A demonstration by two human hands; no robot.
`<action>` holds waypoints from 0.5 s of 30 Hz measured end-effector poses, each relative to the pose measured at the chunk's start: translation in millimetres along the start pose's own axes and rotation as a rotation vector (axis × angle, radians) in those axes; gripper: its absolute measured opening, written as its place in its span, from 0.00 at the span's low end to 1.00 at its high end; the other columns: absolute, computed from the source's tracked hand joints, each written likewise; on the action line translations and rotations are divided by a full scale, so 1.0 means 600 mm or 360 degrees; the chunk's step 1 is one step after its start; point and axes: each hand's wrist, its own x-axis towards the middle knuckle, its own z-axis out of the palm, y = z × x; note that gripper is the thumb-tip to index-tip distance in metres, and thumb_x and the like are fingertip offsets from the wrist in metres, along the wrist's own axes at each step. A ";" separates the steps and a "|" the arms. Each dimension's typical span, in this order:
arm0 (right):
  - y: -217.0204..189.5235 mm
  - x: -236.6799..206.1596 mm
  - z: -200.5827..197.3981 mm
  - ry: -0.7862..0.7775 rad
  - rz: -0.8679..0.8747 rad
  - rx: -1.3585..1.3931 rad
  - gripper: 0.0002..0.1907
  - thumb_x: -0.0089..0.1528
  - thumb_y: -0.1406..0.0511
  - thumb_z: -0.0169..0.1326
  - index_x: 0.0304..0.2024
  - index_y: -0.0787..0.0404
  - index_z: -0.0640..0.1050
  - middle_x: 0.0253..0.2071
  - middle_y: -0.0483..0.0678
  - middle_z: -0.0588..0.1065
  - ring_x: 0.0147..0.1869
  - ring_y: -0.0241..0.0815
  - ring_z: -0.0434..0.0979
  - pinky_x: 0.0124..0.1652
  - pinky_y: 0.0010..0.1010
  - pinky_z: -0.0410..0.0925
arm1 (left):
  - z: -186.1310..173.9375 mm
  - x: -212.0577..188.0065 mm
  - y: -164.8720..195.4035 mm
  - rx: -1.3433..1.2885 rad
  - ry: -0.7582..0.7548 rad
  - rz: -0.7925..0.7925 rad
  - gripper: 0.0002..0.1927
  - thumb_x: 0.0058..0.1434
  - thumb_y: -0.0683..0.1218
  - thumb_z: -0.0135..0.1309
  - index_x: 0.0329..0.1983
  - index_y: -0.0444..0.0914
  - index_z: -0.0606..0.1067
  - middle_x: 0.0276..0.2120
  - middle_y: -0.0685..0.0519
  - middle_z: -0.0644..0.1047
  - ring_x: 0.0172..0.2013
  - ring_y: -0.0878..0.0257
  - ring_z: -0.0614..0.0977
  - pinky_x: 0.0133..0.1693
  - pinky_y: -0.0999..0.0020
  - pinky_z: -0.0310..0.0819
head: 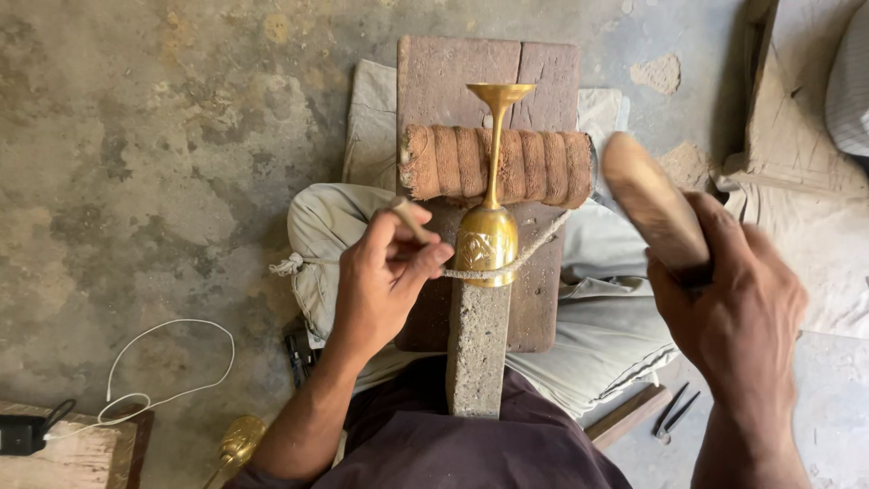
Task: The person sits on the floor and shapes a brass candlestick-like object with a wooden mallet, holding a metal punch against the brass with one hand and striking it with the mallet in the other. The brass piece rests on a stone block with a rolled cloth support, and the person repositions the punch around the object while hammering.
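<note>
A brass goblet (489,231) lies on its side along a grey stone bar (477,349), its stem resting over a coiled rope roll (534,165) and its foot (500,92) pointing away from me. A thin cord (529,252) runs across the cup's rim and holds it down. My left hand (385,281) grips a thin chisel-like tool (412,220) whose tip touches the left side of the cup. My right hand (733,303) is raised at the right, holding a wooden mallet (654,204) apart from the goblet.
A wooden board (534,299) lies under the goblet on my lap, over pale cloth (611,330). A second brass goblet (237,441) lies on the concrete floor at lower left, near a white cable (172,362). Small pliers (673,412) lie at lower right.
</note>
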 end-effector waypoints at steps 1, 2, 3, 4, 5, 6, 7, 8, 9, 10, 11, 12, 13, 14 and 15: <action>0.006 -0.001 0.004 -0.0074 0.0094 0.0198 0.37 0.60 0.56 0.66 0.68 0.61 0.71 0.51 0.61 0.78 0.46 0.53 0.81 0.42 0.43 0.74 | 0.004 0.013 0.003 0.0036 -0.0032 0.0045 0.16 0.66 0.45 0.60 0.52 0.34 0.71 0.35 0.52 0.82 0.35 0.66 0.87 0.34 0.71 0.87; 0.012 -0.004 0.011 -0.0193 0.0269 0.0208 0.38 0.60 0.55 0.66 0.69 0.60 0.70 0.49 0.63 0.79 0.46 0.55 0.82 0.44 0.45 0.74 | 0.009 0.026 0.006 0.0073 -0.0062 0.0119 0.16 0.66 0.45 0.60 0.52 0.35 0.72 0.35 0.53 0.82 0.36 0.65 0.87 0.35 0.71 0.87; 0.016 -0.009 0.021 -0.0308 0.0449 0.0218 0.39 0.60 0.55 0.66 0.70 0.60 0.69 0.47 0.64 0.80 0.46 0.56 0.83 0.46 0.46 0.74 | 0.015 0.041 0.009 0.0112 -0.0096 0.0195 0.16 0.66 0.46 0.61 0.52 0.35 0.72 0.35 0.53 0.83 0.36 0.65 0.88 0.35 0.71 0.87; 0.021 -0.012 0.030 -0.0421 0.0630 0.0229 0.40 0.60 0.54 0.66 0.71 0.60 0.68 0.45 0.65 0.81 0.46 0.58 0.84 0.49 0.48 0.74 | 0.021 0.054 0.011 0.0150 -0.0130 0.0272 0.16 0.66 0.47 0.61 0.52 0.35 0.72 0.35 0.54 0.83 0.37 0.65 0.88 0.35 0.71 0.87; 0.028 -0.017 0.037 -0.0421 0.0651 0.0306 0.40 0.58 0.56 0.66 0.69 0.61 0.68 0.46 0.65 0.80 0.47 0.58 0.83 0.48 0.48 0.74 | 0.027 0.066 0.014 0.0151 -0.0188 0.0317 0.16 0.66 0.47 0.62 0.51 0.36 0.72 0.35 0.54 0.83 0.37 0.65 0.88 0.36 0.71 0.87; 0.035 -0.024 0.042 -0.0421 0.0671 0.0384 0.41 0.56 0.57 0.67 0.68 0.61 0.68 0.48 0.66 0.79 0.48 0.58 0.83 0.48 0.48 0.74 | 0.032 0.077 0.016 0.0154 -0.0246 0.0362 0.15 0.66 0.47 0.63 0.49 0.36 0.72 0.35 0.54 0.83 0.38 0.65 0.89 0.37 0.71 0.87; 0.042 -0.030 0.045 -0.0422 0.0694 0.0463 0.41 0.54 0.58 0.68 0.66 0.62 0.67 0.49 0.66 0.78 0.49 0.59 0.82 0.47 0.49 0.73 | 0.035 0.085 0.018 0.0156 -0.0305 0.0406 0.15 0.66 0.48 0.64 0.47 0.36 0.72 0.35 0.54 0.83 0.38 0.64 0.89 0.38 0.70 0.86; 0.049 -0.035 0.048 -0.0408 0.0695 0.0490 0.41 0.54 0.59 0.67 0.67 0.62 0.67 0.49 0.66 0.79 0.49 0.59 0.82 0.47 0.49 0.73 | 0.036 0.091 0.020 0.0190 -0.0330 0.0415 0.16 0.66 0.48 0.64 0.48 0.36 0.73 0.34 0.53 0.83 0.37 0.64 0.89 0.37 0.70 0.85; 0.054 -0.039 0.048 -0.0394 0.0702 0.0517 0.42 0.54 0.60 0.66 0.69 0.61 0.66 0.48 0.66 0.79 0.48 0.59 0.82 0.47 0.50 0.73 | 0.037 0.095 0.021 0.0223 -0.0359 0.0425 0.16 0.65 0.48 0.64 0.49 0.36 0.73 0.33 0.53 0.83 0.35 0.64 0.88 0.35 0.70 0.84; 0.058 -0.041 0.048 -0.0376 0.0710 0.0543 0.42 0.55 0.61 0.65 0.70 0.60 0.65 0.47 0.66 0.79 0.48 0.60 0.82 0.46 0.50 0.73 | 0.037 0.100 0.021 0.0255 -0.0390 0.0437 0.17 0.65 0.49 0.64 0.50 0.36 0.73 0.32 0.52 0.83 0.34 0.64 0.88 0.33 0.69 0.82; 0.061 -0.040 0.045 -0.0301 0.0564 0.0469 0.41 0.56 0.62 0.65 0.70 0.61 0.66 0.48 0.65 0.79 0.48 0.60 0.81 0.46 0.50 0.72 | 0.036 0.103 0.022 0.0285 -0.0417 0.0486 0.19 0.65 0.49 0.64 0.52 0.36 0.73 0.32 0.52 0.82 0.33 0.64 0.87 0.33 0.69 0.81; 0.062 -0.036 0.041 -0.0229 0.0421 0.0395 0.39 0.57 0.63 0.64 0.69 0.62 0.67 0.48 0.65 0.78 0.48 0.60 0.80 0.46 0.50 0.72 | 0.034 0.105 0.021 0.0314 -0.0445 0.0533 0.20 0.65 0.49 0.63 0.54 0.35 0.73 0.31 0.52 0.82 0.32 0.64 0.86 0.33 0.69 0.80; 0.061 -0.029 0.035 -0.0162 0.0274 0.0318 0.38 0.58 0.63 0.63 0.69 0.63 0.67 0.49 0.65 0.78 0.47 0.60 0.79 0.45 0.50 0.71 | 0.033 0.106 0.021 0.0341 -0.0470 0.0578 0.21 0.65 0.49 0.63 0.57 0.35 0.73 0.30 0.52 0.81 0.30 0.64 0.85 0.33 0.68 0.80; 0.058 -0.019 0.028 -0.0104 0.0145 0.0182 0.36 0.58 0.65 0.62 0.68 0.63 0.68 0.48 0.63 0.78 0.46 0.59 0.79 0.43 0.50 0.72 | 0.031 0.107 0.020 0.0366 -0.0487 0.0575 0.22 0.65 0.50 0.63 0.57 0.35 0.73 0.30 0.52 0.81 0.29 0.64 0.85 0.32 0.68 0.79; 0.054 -0.006 0.018 -0.0045 0.0014 0.0044 0.34 0.57 0.68 0.61 0.66 0.63 0.70 0.47 0.62 0.79 0.44 0.58 0.80 0.41 0.49 0.72 | 0.029 0.110 0.018 0.0390 -0.0503 0.0575 0.22 0.65 0.50 0.63 0.57 0.35 0.73 0.29 0.52 0.80 0.29 0.64 0.84 0.31 0.67 0.78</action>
